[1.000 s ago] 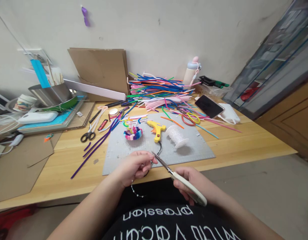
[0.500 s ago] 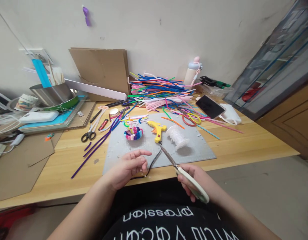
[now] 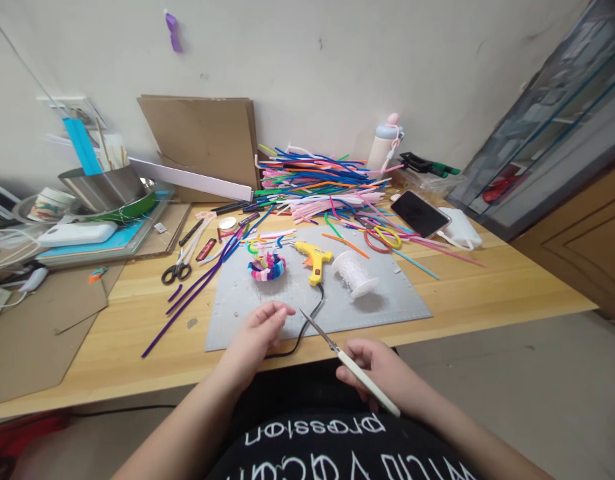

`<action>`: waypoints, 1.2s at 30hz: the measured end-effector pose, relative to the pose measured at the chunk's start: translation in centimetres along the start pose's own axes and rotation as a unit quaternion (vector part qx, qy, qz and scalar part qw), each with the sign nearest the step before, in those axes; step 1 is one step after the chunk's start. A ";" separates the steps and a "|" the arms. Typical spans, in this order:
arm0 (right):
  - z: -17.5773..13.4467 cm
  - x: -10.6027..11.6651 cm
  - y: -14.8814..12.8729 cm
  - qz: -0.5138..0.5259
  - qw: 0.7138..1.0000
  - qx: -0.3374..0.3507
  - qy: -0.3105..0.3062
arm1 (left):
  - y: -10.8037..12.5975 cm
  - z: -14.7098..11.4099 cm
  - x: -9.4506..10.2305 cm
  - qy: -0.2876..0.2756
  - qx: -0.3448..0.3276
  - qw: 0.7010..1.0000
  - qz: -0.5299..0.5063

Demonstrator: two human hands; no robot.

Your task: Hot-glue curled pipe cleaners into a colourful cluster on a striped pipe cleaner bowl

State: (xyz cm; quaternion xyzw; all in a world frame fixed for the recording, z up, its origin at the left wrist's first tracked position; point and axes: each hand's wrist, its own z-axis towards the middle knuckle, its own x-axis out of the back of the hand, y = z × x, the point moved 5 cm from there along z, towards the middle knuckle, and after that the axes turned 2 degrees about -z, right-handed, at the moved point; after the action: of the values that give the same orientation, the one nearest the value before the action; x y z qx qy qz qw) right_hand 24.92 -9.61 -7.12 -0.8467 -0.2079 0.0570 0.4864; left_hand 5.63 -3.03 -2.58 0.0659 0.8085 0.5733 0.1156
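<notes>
My right hand [image 3: 370, 370] grips a pair of scissors [image 3: 357, 373] with white handles, its blades together and angled toward my left hand. At the near edge of the grey mat [image 3: 387, 310], my left hand [image 3: 262, 330] is closed with thumb and index finger pinched; anything between them is too small to make out. The blade tips are a short gap from the left fingertips. Beyond the hands lie a yellow glue gun [image 3: 314, 260], a spool of clear beaded strand [image 3: 354, 275] and a multicoloured ring of fuzzy pipe cleaners [image 3: 266, 268].
A heap of pipe cleaners [image 3: 317, 180] lies at the back, near a bottle [image 3: 386, 143]. Black-handled scissors [image 3: 177, 272] and purple pipe cleaners [image 3: 187, 303] lie left. To the right are red-and-yellow-handled scissors [image 3: 382, 239] and a phone [image 3: 420, 213]. The glue gun's cord [image 3: 307, 323] crosses the mat.
The scissors and my right hand have shifted left, bringing the blades closer to my left hand. My left index finger, stretched out before, has drawn in to a pinch with the thumb.
</notes>
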 end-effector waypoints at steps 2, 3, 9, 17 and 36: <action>0.1 -0.3 -0.2 0.000 1.000 0.007 -0.009 | -0.3 0.0 -0.7 -0.025 -0.011 0.995 0.091; 0.1 -0.4 -0.2 -0.002 1.000 0.009 -0.011 | -0.5 0.0 -1.0 -0.035 -0.016 0.991 0.126; 0.0 -0.5 -0.1 0.001 1.000 0.004 -0.024 | -0.9 -0.2 -1.6 -0.053 -0.011 0.989 0.135; -0.3 0.5 1.0 0.050 0.997 0.032 -0.045 | -0.3 -0.3 -1.3 -0.015 -0.006 0.993 0.113; -0.8 1.9 3.2 0.094 0.991 0.017 -0.088 | 0.0 -0.9 0.7 0.043 -0.023 0.990 0.134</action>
State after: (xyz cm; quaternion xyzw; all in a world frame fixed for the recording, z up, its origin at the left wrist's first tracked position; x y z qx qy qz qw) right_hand 27.84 -10.83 -9.20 -0.8456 -0.1681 0.1809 0.4733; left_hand 4.69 -3.68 -2.40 0.1467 0.7833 0.6041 0.0041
